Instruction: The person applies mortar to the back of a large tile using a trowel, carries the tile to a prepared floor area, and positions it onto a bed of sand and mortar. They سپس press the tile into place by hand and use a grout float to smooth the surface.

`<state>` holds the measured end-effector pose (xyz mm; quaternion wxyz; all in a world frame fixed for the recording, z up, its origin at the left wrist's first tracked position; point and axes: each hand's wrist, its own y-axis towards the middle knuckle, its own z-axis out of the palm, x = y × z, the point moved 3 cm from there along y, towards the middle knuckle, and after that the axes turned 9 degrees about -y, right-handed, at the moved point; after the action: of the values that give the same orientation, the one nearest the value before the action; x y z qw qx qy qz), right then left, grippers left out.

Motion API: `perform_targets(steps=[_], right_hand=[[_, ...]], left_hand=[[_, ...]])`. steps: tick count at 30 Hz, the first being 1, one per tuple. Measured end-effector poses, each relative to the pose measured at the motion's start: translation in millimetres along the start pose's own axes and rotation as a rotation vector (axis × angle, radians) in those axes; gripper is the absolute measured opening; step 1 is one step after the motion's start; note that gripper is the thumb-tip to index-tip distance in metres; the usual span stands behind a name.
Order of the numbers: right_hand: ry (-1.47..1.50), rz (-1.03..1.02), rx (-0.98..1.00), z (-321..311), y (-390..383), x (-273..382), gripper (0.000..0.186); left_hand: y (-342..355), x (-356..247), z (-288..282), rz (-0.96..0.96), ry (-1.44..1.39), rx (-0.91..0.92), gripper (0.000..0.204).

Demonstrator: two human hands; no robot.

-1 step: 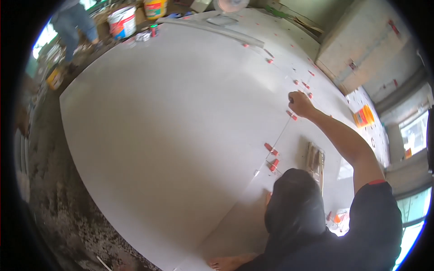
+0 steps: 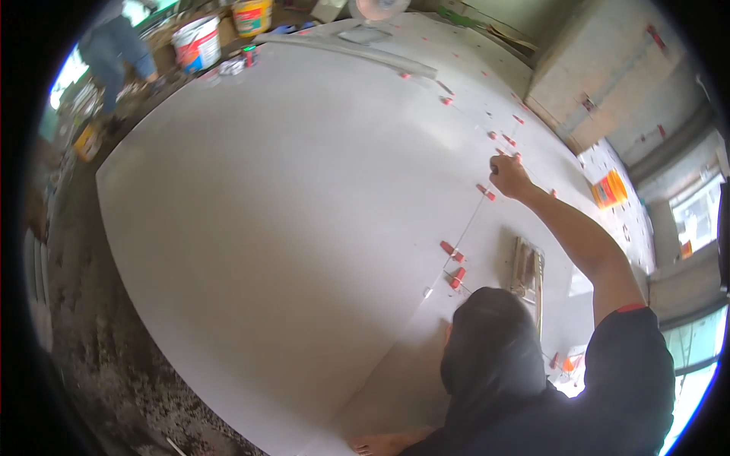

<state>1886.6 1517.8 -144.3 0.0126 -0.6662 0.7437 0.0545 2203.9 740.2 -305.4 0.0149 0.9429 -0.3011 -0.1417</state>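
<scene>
- In the head view, we judge that the low right hand [image 2: 510, 176] could knock the red wedge [image 2: 486, 192] just beside it, loosening it from the seam [image 2: 468, 230] along the large pale tile [image 2: 251, 190].
- A slipping knee or foot could also jolt the tile's edge.
- We see the right fingers curled into a fist; we cannot tell what, if anything, they grip.
- We do not see the left hand.

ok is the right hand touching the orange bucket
Apart: the head view shows pale floor and a small red wedge in the plain gap between the right hand and the orange bucket.
</scene>
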Motion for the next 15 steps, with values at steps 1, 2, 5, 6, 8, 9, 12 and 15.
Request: perform_targets(steps=[1, 2, 5, 6, 8, 9, 12, 15], right_hand=[[-0.014, 0.085, -0.070, 7.2, -11.4, -38.2, 0.010], [-0.039, 0.174, -0.146, 12.8, -26.5, -79.5, 0.010], [-0.257, 0.404, -0.239, 45.3, -79.5, -198.9, 0.018], [-0.202, 0.436, -0.189, 59.0, -105.6, -233.3, 0.035], [-0.364, 0.702, 0.150, 95.3, -166.2, -282.3, 0.087], [-0.221, 0.899, 0.303, 111.7, -198.4, -298.0, 0.107], [-0.087, 1.041, 0.541, 164.1, -289.1, -275.4, 0.116], [0.572, 1.404, 0.615, 196.6, -362.3, -212.0, 0.082]], left_hand=[[-6.4, -12.5, 5.2, 0.030, 0.004, 0.000, 0.044], [-12.7, -24.6, 12.9, 0.062, 0.001, 0.012, 0.044], [-32.2, -59.5, 40.8, 0.141, -0.005, 0.095, 0.045], [-35.5, -69.5, 48.3, 0.159, -0.003, 0.120, 0.045], [-40.4, -83.7, 61.0, 0.171, 0.002, 0.165, 0.046], [-42.5, -88.8, 65.6, 0.171, 0.003, 0.182, 0.046], [-45.7, -100.6, 76.8, 0.167, 0.010, 0.226, 0.047], [-46.4, -109.9, 84.0, 0.168, 0.026, 0.261, 0.048]])
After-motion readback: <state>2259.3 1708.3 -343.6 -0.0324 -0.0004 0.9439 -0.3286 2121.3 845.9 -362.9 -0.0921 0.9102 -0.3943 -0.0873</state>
